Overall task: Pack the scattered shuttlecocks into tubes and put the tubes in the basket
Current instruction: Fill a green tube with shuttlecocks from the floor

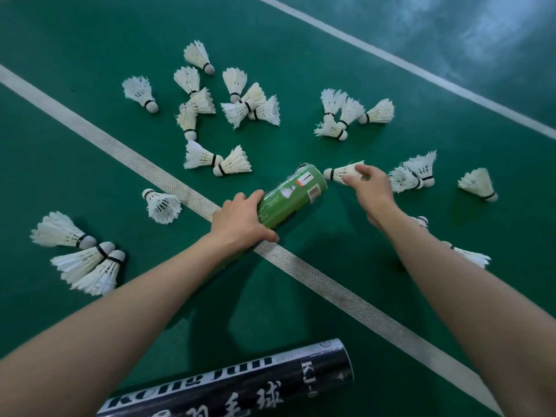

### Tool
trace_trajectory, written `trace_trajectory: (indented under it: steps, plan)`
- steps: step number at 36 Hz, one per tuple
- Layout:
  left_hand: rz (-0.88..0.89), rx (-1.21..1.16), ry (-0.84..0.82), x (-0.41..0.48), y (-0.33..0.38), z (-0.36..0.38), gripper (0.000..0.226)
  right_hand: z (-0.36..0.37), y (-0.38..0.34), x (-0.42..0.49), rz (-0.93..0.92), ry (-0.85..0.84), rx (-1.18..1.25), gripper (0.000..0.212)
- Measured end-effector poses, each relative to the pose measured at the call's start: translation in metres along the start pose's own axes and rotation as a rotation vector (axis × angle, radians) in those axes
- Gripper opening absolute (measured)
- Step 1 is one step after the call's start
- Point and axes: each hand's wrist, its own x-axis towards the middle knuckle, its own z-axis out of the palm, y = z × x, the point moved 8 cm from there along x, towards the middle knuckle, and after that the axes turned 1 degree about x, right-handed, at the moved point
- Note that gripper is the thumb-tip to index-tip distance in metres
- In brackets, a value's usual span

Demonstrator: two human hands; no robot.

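The near end of the green tube is lying hidden under the left hand and forearm, so its full length is not showing. Its far end is pointing up and to the right, away from the camera, and whether anything is sitting inside cannot be told. A black tube with white lettering is lying on the floor at the bottom of the view, its left end cut off by the frame edge. Two shuttlecocks are being partly covered by the right forearm: one showing only its cork, the other showing mostly feathers.

The left hand is gripping the green tube, fingers wrapping over the top and thumb lying along the near side, just above the white court line. The right hand is pinching a shuttlecock by its feathers between thumb and fingertips. The cork of this shuttlecock is pointing left, sitting just beside the far end of the green tube, with a narrow gap showing between them.

Many more shuttlecocks are lying scattered over the green floor beyond the hands and to both sides, including a cluster of three left of the left forearm.
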Motion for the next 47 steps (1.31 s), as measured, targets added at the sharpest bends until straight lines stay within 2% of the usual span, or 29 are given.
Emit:
trace_trajectory:
  steps: [4, 8, 10, 15, 22, 25, 31, 34, 36, 39, 41, 43, 45, 47]
  plan:
    - [0.023, 0.083, 0.017, -0.02, 0.003, -0.004, 0.096, -0.026, -0.007, -0.028, -0.06, 0.063, -0.004, 0.042]
    - [0.051, 0.122, 0.045, -0.044, 0.01, -0.011, 0.089, -0.052, -0.028, -0.061, -0.152, 0.177, 0.037, 0.022]
    - [0.067, 0.116, 0.07, -0.06, 0.016, -0.02, 0.09, -0.056, -0.046, -0.08, -0.205, 0.147, 0.05, 0.016]
    - [0.168, 0.026, 0.141, -0.108, 0.045, -0.053, 0.097, -0.061, -0.101, -0.141, -0.353, -0.007, 0.046, 0.023]
    - [0.323, -0.059, 0.23, -0.197, 0.065, -0.127, 0.096, -0.128, -0.171, -0.238, -0.477, 0.082, 0.107, 0.023]
    - [0.393, -0.095, 0.266, -0.24, 0.071, -0.153, 0.094, -0.144, -0.195, -0.294, -0.577, 0.106, 0.005, 0.017]
    - [0.427, -0.145, 0.297, -0.316, 0.09, -0.182, 0.093, -0.159, -0.226, -0.402, -0.791, 0.146, -0.107, 0.026]
    - [0.432, -0.175, 0.301, -0.345, 0.095, -0.186, 0.094, -0.162, -0.232, -0.445, -0.84, 0.126, -0.167, 0.038]
    - [0.449, -0.142, 0.312, -0.362, 0.101, -0.186, 0.092, -0.16, -0.229, -0.467, -0.834, 0.08, -0.216, 0.048]
    - [0.481, -0.058, 0.34, -0.381, 0.107, -0.185, 0.09, -0.154, -0.214, -0.487, -0.793, -0.004, -0.316, 0.076]
    - [0.5, -0.005, 0.391, -0.392, 0.109, -0.186, 0.088, -0.153, -0.203, -0.494, -0.717, -0.09, -0.278, 0.093]
    - [0.52, 0.054, 0.471, -0.399, 0.11, -0.188, 0.084, -0.154, -0.195, -0.496, -0.637, -0.184, -0.197, 0.094]
    - [0.523, 0.083, 0.534, -0.402, 0.109, -0.187, 0.082, -0.152, -0.191, -0.494, -0.583, -0.267, -0.166, 0.083]
    - [0.517, 0.088, 0.559, -0.398, 0.107, -0.185, 0.082, -0.15, -0.188, -0.486, -0.546, -0.33, -0.12, 0.094]
